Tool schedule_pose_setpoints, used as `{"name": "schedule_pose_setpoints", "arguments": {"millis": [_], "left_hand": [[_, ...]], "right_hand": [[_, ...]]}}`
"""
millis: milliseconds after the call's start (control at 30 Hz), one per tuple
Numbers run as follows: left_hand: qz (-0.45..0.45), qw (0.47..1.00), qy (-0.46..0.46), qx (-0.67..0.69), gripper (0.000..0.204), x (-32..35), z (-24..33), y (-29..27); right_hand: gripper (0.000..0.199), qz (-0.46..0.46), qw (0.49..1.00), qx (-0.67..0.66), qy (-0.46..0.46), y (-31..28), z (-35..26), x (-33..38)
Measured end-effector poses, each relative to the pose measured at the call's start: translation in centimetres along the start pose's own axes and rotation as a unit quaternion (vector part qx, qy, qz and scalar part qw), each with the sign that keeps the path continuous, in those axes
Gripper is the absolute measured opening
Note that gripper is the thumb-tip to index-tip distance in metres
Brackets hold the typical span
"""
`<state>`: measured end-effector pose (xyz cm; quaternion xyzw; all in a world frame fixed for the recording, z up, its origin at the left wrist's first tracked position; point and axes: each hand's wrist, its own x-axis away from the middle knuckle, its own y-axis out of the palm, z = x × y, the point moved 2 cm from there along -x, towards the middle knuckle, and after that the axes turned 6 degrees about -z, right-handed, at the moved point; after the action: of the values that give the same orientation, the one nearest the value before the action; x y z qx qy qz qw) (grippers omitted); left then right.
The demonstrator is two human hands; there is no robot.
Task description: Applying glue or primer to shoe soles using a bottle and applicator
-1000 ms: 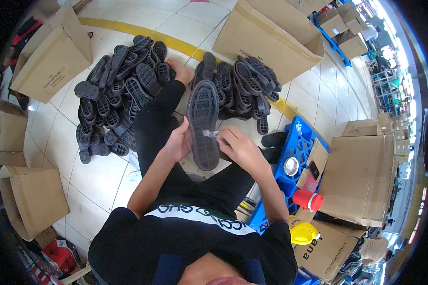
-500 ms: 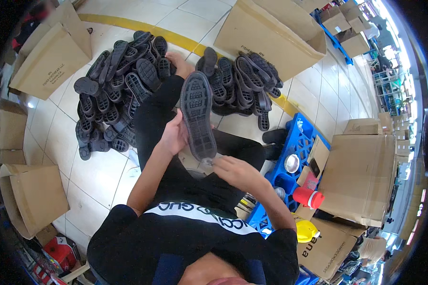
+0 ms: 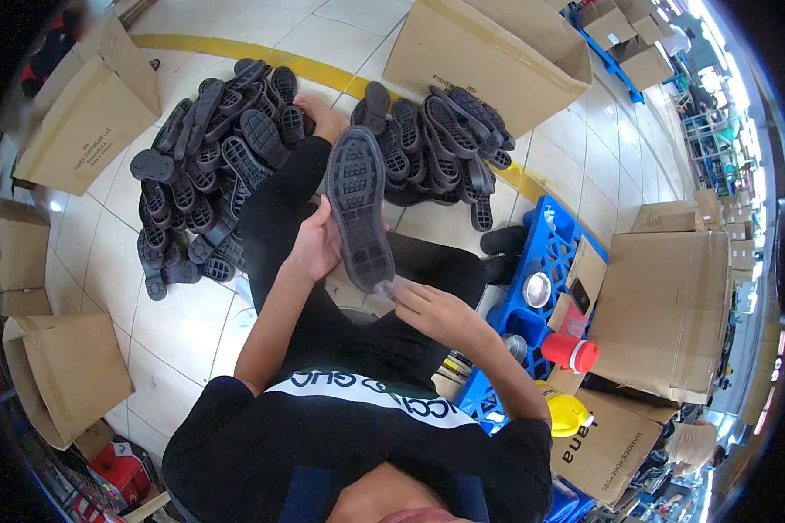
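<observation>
Downward along the dark sole (image 3: pixel 358 205), the right hand (image 3: pixel 440 314) had moved from its middle a second earlier. Left of this sole lay a heap of soles (image 3: pixel 205 166); the left hand (image 3: pixel 317 242) gripped its left edge, the right pinched a crumpled clear piece (image 3: pixel 385 287) at its lower end, and a blue pallet (image 3: pixel 529 321) lay right of it.

The sole (image 3: pixel 359 209) is blackish with a grid pattern, the pallet (image 3: pixel 524 320) blue, the jug (image 3: pixel 559 348) red.
</observation>
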<state>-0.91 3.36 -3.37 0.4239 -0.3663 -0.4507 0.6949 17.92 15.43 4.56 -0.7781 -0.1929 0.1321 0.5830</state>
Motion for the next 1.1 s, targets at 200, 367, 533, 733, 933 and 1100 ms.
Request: {"name": "schedule_pose_setpoints", "arguments": {"millis": [200,367,533,733,933,1100], "left_hand": [[0.004,1.0,-0.021,0.0,0.066,-0.7,-1.1,1.0],[0.069,0.997,-0.036,0.003,0.069,-1.6,-2.6,-1.9],[0.194,0.976,-0.094,-0.018,0.074,-4.1,-5.5,-8.7],[0.153,0.983,-0.101,0.003,0.055,-14.3,-7.3,-7.7],[0.216,0.967,-0.122,-0.065,0.058,-29.2,-5.3,-4.8],[0.193,0.909,-0.092,-0.359,0.058,-25.5,-8.1,-8.1]], "right_hand": [[0.027,0.12,0.992,-0.017,0.048,-0.9,1.5,-1.6],[0.024,0.161,0.975,-0.131,0.075,2.5,2.1,0.9],[0.012,0.37,0.786,-0.374,0.325,7.7,2.2,6.8],[0.008,0.577,0.439,-0.579,0.374,20.5,1.0,10.9],[0.007,0.669,0.257,-0.632,0.294,23.7,2.7,12.3],[0.009,0.693,0.146,-0.662,0.245,23.4,3.3,13.6]]}}
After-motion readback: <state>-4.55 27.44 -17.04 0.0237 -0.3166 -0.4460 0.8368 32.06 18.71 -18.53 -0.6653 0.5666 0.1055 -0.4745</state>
